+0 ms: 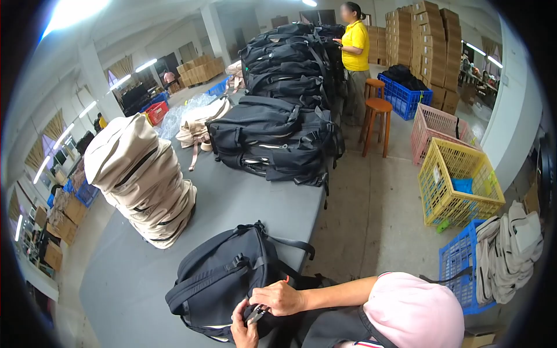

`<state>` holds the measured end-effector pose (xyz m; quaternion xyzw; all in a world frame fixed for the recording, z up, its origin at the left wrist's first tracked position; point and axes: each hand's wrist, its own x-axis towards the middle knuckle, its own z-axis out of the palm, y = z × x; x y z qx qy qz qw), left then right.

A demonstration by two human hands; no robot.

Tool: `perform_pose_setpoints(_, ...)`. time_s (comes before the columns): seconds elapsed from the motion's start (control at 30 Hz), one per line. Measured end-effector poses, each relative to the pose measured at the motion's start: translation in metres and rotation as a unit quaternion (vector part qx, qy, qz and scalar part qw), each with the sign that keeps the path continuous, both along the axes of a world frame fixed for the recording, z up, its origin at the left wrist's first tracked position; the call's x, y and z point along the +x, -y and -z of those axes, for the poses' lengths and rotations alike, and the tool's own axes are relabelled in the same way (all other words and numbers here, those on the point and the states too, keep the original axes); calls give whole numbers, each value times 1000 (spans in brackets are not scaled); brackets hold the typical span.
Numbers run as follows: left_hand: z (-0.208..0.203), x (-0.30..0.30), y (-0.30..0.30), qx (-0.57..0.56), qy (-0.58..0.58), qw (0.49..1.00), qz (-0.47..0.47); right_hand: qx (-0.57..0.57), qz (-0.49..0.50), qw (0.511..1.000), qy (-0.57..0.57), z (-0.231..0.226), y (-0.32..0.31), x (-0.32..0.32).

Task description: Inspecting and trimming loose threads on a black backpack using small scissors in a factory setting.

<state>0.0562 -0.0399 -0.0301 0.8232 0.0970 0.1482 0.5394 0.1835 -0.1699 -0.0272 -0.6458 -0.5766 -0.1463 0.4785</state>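
Observation:
A black backpack (217, 272) lies on the grey table, its straps and top handle toward the far side. My right hand (279, 298) reaches in from the right, its fingers closed on the near right edge of the backpack. Close below it, my left hand (245, 326) curls around a small grey metal-looking piece (256, 314), too small to name surely. The hands almost touch. Some fingertips are hidden against the dark cloth. A short orange-red bit (287, 279) shows behind my right hand.
A stack of beige backpacks (142, 180) stands on the grey table (232, 200). Black backpacks (272, 136) are piled farther along. Right of the aisle are wooden stools (379, 106), a yellow crate (458, 185) and a blue crate (458, 267). A person in yellow (355, 43) stands beyond.

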Motion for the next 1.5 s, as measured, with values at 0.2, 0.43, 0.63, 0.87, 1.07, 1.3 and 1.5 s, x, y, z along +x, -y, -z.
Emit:
perform_pose_setpoints(0.2,-2,3,26,40,-22,993,-112,6,6,999,-44,10,2,-5)
perform_pose_setpoints(0.43,9,16,12,39,15,997,-61,-8,20,999,-31,9,1,11)
perform_pose_setpoints(0.63,34,23,32,215,67,935,-273,-24,29,994,-102,13,-10,3)
perform_pose_setpoints(0.87,37,16,36,229,146,921,-279,-101,21,974,-201,-16,31,12)
perform_pose_setpoints(1.07,36,14,42,216,140,930,-263,-241,-12,960,-145,-44,24,36)
perform_pose_setpoints(1.3,39,16,37,218,139,932,-255,-339,-113,929,-97,-43,13,57)
perform_pose_setpoints(1.5,36,16,37,222,133,932,-255,-325,-129,936,-42,-43,10,56)
